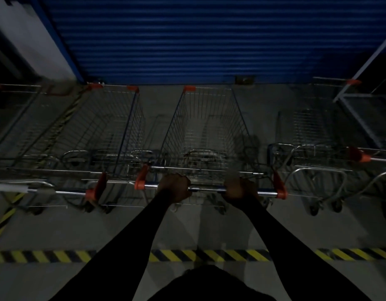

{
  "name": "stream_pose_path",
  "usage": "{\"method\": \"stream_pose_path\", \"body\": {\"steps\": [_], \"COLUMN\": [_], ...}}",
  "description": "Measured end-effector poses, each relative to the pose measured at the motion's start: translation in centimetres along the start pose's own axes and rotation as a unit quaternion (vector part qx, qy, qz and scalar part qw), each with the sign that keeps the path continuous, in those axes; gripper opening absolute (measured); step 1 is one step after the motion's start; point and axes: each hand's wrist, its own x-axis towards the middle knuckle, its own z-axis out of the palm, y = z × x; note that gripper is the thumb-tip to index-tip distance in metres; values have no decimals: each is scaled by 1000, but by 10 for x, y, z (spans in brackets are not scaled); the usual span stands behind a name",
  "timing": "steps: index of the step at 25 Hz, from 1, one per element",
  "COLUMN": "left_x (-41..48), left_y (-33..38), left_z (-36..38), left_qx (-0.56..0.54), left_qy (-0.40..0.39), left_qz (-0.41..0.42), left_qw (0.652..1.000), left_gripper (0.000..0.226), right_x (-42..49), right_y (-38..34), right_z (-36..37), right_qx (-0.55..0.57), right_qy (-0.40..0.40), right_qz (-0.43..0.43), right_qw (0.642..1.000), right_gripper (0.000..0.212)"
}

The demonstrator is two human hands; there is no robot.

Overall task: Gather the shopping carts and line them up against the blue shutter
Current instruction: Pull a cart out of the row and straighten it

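A wire shopping cart [206, 127] with orange corner caps stands in front of me, its nose pointing at the blue shutter [187, 38]. My left hand [174, 187] and my right hand [238, 190] both grip its chrome handle bar [207, 189], fingers curled round it. Another cart [109, 127] stands close on the left, side by side with mine and facing the shutter. A further cart [20, 118] sits at the far left. On the right stands a cart [311, 135] with a gap between it and mine.
A yellow-and-black hazard stripe [209, 255] crosses the grey floor near my feet; another runs diagonally at the left [5, 216]. A white wall [25, 33] borders the shutter on the left. A metal frame [361, 105] leans at the right. A small latch [244, 79] sits at the shutter's base.
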Motion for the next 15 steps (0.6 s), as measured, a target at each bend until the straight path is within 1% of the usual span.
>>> {"method": "stream_pose_path", "body": {"steps": [2,5,9,11,13,14,15], "left_x": [-8,-16,-20,-21,-21,-21,-22], "left_y": [2,5,8,8,8,9,9], "left_z": [1,1,1,3,5,6,6], "left_qx": [4,22,20,16,21,27,32], "left_qy": [2,5,8,9,14,15,14], "left_qz": [-5,-2,-9,-13,-12,-9,-6], "left_qw": [1000,1000,1000,1000,1000,999,999], "left_gripper": [36,37,39,39,40,41,41], "right_x": [-7,-14,-14,-16,-19,-21,-21], "right_y": [-2,-4,2,1,-1,-1,0], "right_z": [-1,4,22,22,20,19,19], "right_qx": [-41,-51,4,9,41,53,57], "right_qy": [-5,-27,16,25,63,63,46], "right_qz": [-4,3,-27,-19,-15,-15,-11], "right_qw": [999,998,1000,999,997,996,997], "right_gripper": [37,27,28,30,31,32,34]}}
